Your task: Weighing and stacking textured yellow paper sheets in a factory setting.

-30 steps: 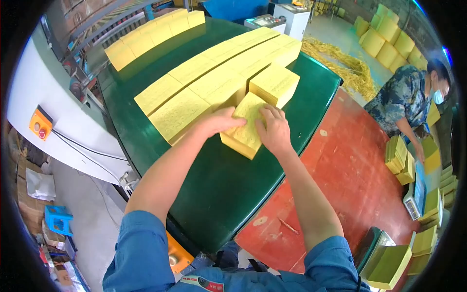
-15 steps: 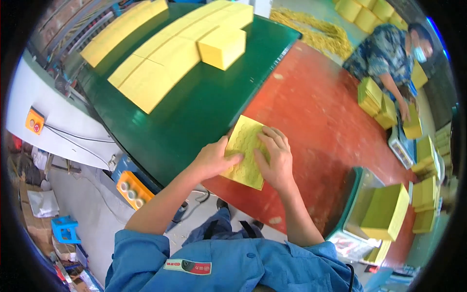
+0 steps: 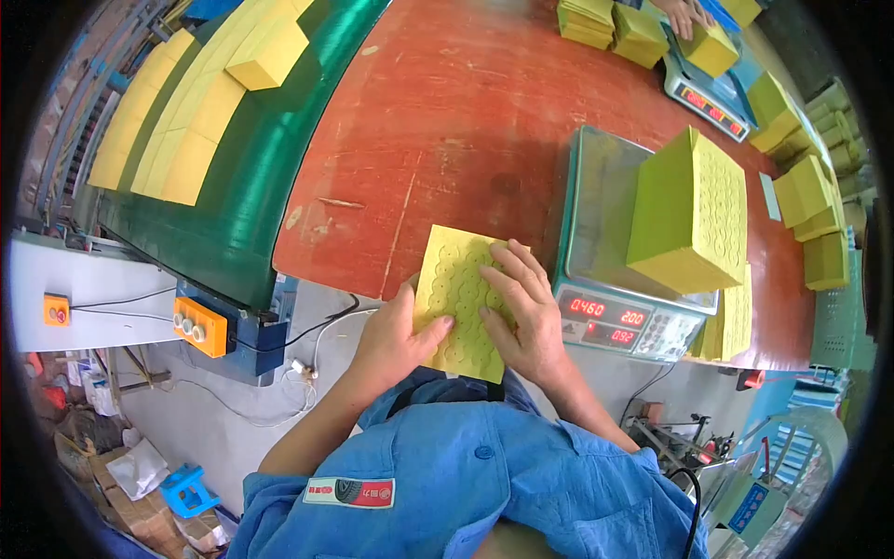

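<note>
Close to my body, by the near edge of the red table, I hold a stack of yellow paper (image 3: 463,289) punched with rows of scalloped curves. My left hand (image 3: 396,340) grips its left edge, the thumb lying on the top face. My right hand (image 3: 529,321) is at the right edge, its fingers bent over the upper right corner and the face. Fingertips beneath the stack are hidden. Just right of that hand stands a digital scale (image 3: 605,321) with lit red digits. A thick block of yellow paper (image 3: 684,210) rests on the scale.
The red table (image 3: 438,130) spreads ahead, bordered on the left by a green conveyor belt (image 3: 256,158) carrying long rows of yellow paper (image 3: 177,154). At the far right, a co-worker's hand (image 3: 684,17) touches paper on a second scale (image 3: 708,107). Several yellow stacks (image 3: 805,200) line the right edge.
My view and body have turned right, bringing the near scale beside me. The paper stack, over the table corner before, is now in front of my torso, still between both hands.
</note>
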